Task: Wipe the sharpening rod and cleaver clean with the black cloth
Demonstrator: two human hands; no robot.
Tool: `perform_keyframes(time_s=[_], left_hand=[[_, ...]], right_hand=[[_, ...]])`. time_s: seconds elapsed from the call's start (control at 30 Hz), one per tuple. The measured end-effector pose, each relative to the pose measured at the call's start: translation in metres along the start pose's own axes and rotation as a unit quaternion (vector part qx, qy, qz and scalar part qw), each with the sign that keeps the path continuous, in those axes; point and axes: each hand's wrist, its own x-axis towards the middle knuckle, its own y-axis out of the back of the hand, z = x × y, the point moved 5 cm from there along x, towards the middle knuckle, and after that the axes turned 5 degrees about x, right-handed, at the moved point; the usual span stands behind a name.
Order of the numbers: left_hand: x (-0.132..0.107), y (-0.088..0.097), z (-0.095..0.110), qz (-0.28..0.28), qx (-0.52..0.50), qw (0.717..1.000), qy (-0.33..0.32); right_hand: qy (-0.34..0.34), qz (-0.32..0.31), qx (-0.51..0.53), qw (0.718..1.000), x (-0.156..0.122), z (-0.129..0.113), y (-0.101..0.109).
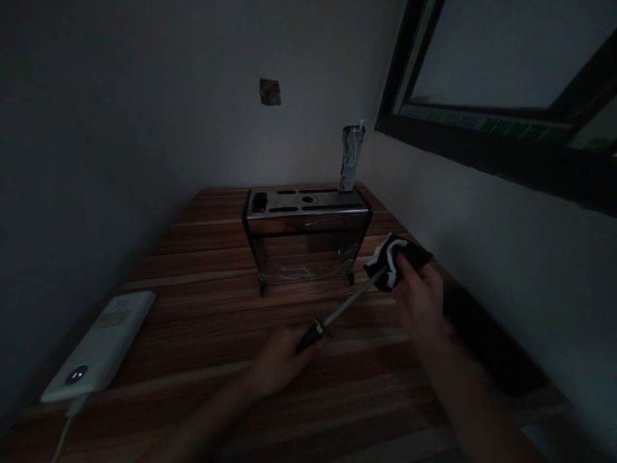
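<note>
My left hand is closed round the black handle of a sharpening steel, whose long thin grey rod slants up to the right. In my right hand is a black and white cloth, pinched against the tip end of the rod, so the tip is hidden. Just behind stands a knife block with a slotted metal top and black side frames. A grey plastic-wrapped piece stands upright at the right end of its top; its kind I cannot make out.
A white power strip with a cable lies at the left of the wood-grain table. A dark flat strip runs along the right wall. The dark window frame juts out at upper right. The picture is dim.
</note>
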Motion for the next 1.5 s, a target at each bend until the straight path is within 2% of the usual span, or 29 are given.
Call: perform_keyframes(time_s=[0.23,0.43,0.6,0.67,0.73,0.83,0.93,1.07,1.5], left_hand=[[0.0,0.002,0.004,0.0,0.032,0.999,-0.016],[-0.001,0.003,0.005,-0.003,0.024,1.0,-0.012],[-0.001,0.003,0.002,0.001,0.024,1.0,0.001],[0.0,0.002,0.0,0.0,0.021,1.0,0.013],[0.0,0.002,-0.001,0.001,0.014,1.0,0.022],[0.0,0.002,-0.003,0.015,-0.003,0.999,0.03],[-0.001,0.002,-0.004,0.022,-0.02,0.999,0.026],[0.0,0.002,-0.003,0.022,-0.02,0.999,0.015],[0.001,0.003,-0.003,0.024,-0.021,0.999,0.03]], right_hand=[[0.04,0.02,-0.001,0.999,0.008,-0.009,0.005],[0.011,0.005,-0.013,1.0,0.01,-0.003,0.004],[-0.054,-0.002,-0.033,0.998,0.009,0.01,0.005],[-0.095,-0.022,-0.051,0.994,0.003,0.019,0.002],[-0.138,-0.069,-0.079,0.985,-0.009,0.029,-0.005],[-0.191,-0.154,-0.13,0.961,-0.035,0.042,-0.018],[-0.218,-0.205,-0.162,0.941,-0.061,0.05,-0.028],[-0.222,-0.221,-0.173,0.934,-0.078,0.055,-0.034],[-0.229,-0.258,-0.178,0.921,-0.077,0.057,-0.033]])
